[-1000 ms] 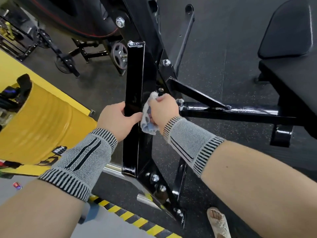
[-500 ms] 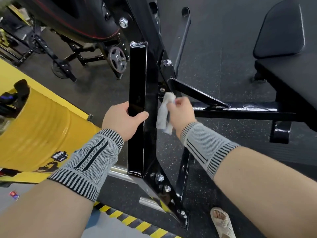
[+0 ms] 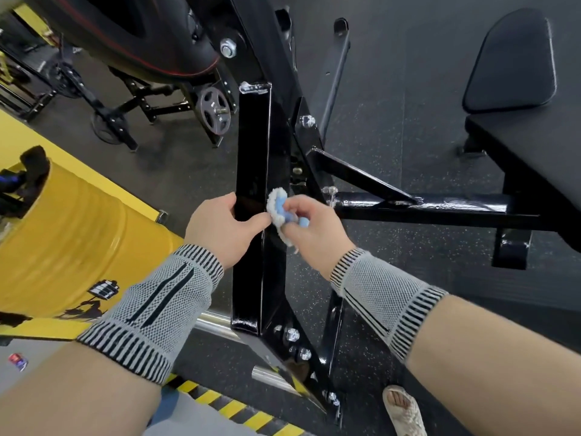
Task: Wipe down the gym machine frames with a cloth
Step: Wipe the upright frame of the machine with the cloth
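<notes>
A glossy black upright post of the gym machine frame stands in the middle of the view. My left hand grips the post from the left, thumb across its front face. My right hand pinches a bunched white and blue cloth and presses it against the post's right edge. A black horizontal beam with a diagonal brace runs off to the right from the post. Both wrists wear grey knitted bands.
A yellow drum stands at the left. A black padded bench sits at the upper right. A weight plate hangs on a rack behind. Yellow and black hazard tape lines the floor edge. A sandalled foot shows below.
My right hand brought the cloth back left from the brace side to the post's right edge, turning so the blue side shows. My left hand kept its grip on the post.
</notes>
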{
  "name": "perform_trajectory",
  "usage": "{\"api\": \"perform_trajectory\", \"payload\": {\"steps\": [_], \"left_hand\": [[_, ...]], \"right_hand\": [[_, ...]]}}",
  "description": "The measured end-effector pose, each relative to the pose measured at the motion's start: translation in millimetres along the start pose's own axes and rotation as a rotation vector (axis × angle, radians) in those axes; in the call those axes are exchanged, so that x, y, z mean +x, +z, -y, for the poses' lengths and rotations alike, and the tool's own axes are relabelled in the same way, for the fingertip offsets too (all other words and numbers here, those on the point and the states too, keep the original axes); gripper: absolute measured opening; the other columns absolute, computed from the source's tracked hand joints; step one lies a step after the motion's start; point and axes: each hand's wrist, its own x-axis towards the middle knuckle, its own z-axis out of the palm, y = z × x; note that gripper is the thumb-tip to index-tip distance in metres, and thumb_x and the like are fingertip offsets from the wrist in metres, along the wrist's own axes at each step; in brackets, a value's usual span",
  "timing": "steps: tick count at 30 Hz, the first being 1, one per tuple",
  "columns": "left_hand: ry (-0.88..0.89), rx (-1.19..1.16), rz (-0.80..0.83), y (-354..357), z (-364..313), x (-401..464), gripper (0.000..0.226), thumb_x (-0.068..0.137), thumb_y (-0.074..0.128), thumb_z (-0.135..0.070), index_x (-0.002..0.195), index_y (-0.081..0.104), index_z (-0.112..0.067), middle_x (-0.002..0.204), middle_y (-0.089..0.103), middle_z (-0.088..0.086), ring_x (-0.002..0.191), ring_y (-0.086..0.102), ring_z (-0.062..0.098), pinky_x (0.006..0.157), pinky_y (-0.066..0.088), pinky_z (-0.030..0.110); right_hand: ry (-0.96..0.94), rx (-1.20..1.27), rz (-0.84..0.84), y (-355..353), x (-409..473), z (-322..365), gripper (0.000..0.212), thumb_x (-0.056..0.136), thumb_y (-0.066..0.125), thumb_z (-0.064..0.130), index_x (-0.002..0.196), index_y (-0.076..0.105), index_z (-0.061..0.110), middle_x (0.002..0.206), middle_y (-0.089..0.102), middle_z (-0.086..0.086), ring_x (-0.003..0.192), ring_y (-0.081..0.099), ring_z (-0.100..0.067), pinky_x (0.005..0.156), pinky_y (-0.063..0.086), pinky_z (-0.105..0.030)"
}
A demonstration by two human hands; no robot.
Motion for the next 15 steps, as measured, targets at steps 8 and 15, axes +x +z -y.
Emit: {"api": "perform_trajectory", "payload": {"steps": [8,15], "left_hand": [[0.003,0.013,-0.002,-1,-4,-3,0.024,0.082,0.069,-0.043,0.094,0.069,-0.023,0.081,0.069,-0.010,0.076,0.063,0.008,0.070,0.052,0.029],[-0.003,0.009,0.000,-1,-3,-2,0.025,0.081,0.068,-0.043,0.095,0.070,-0.022,0.081,0.069,-0.010,0.077,0.063,0.007,0.074,0.054,0.032]], "right_hand": [[-0.069,-0.109,-0.191,-12,41,30,0.022,0.088,0.057,0.004,0.100,0.061,0.021,0.102,0.055,0.002,0.081,0.057,-0.009,0.070,0.051,-0.019],[-0.005,-0.230,-0.018,-17,31,8,0.033,0.085,0.059,0.005,0.115,0.049,0.016,0.097,0.056,0.003,0.082,0.055,-0.009,0.071,0.048,-0.020]]}}
